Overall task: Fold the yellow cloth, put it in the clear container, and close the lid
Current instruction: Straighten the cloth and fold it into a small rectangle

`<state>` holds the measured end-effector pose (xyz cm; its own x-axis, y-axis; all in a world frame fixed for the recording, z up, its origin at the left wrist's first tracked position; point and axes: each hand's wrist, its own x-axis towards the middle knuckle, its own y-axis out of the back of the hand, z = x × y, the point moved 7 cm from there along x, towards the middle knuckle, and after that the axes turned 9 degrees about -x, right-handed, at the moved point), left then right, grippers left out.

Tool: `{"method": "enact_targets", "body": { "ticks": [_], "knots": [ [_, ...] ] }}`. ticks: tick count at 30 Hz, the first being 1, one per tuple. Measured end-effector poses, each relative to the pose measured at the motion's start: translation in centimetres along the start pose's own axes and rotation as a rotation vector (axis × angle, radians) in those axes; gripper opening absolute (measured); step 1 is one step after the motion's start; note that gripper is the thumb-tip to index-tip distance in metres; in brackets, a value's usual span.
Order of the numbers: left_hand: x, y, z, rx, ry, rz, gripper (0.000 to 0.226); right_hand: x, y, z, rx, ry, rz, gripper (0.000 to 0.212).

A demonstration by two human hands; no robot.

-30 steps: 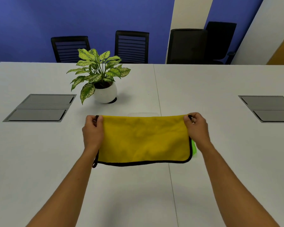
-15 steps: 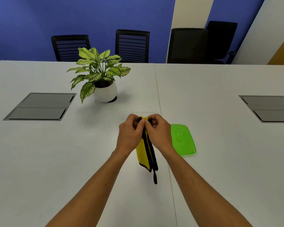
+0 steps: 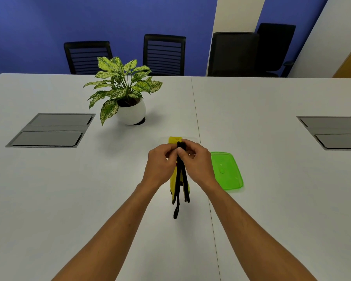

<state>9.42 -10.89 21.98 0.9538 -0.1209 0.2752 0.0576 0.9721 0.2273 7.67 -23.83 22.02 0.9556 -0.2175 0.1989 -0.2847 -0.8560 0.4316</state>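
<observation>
The yellow cloth (image 3: 173, 181) with black edging hangs folded in half, its black edges and a loop dangling toward me. My left hand (image 3: 160, 165) and my right hand (image 3: 197, 162) pinch its top corners together, thumbs touching, above the table. Behind my hands the faint rim of the clear container (image 3: 163, 139) shows on the table, mostly hidden. Its green lid (image 3: 228, 172) lies flat just right of my right hand.
A potted plant in a white pot (image 3: 131, 113) stands at the back left of my hands. Grey cable hatches are set into the white table (image 3: 272, 199) at left (image 3: 49, 130) and right (image 3: 332, 131). Black chairs (image 3: 164, 54) line the far edge.
A second ago the cloth was held spread wide between my hands. My hands came together, folding it in half, and uncovered the green lid. Since half a second ago, little has moved.
</observation>
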Motion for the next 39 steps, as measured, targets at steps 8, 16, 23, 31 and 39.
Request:
{"method": "enact_targets", "body": {
  "ticks": [8, 16, 23, 31, 39],
  "knots": [
    [0.1, 0.6, 0.3, 0.108, -0.118, -0.079, 0.02, 0.2, 0.0, 0.6, -0.038, 0.035, 0.04, 0.022],
    [0.9, 1.5, -0.7, 0.454, -0.179, -0.155, 0.053, 0.6, 0.6, 0.6, -0.072, 0.123, -0.016, 0.025],
    [1.3, 1.9, -3.6, 0.541, -0.074, -0.372, 0.035, 1.4, 2.9, 1.3, 0.053, 0.087, 0.016, 0.028],
    [1.2, 4.4, -2.8, 0.247, -0.052, -0.243, 0.026, 2.0, 5.2, 3.5, 0.196, -0.01, 0.076, 0.025],
    [1.6, 5.0, -2.8, -0.011, 0.038, -0.082, 0.026, 1.7, 5.0, 4.6, 0.205, -0.097, 0.115, 0.016]
  ]
}}
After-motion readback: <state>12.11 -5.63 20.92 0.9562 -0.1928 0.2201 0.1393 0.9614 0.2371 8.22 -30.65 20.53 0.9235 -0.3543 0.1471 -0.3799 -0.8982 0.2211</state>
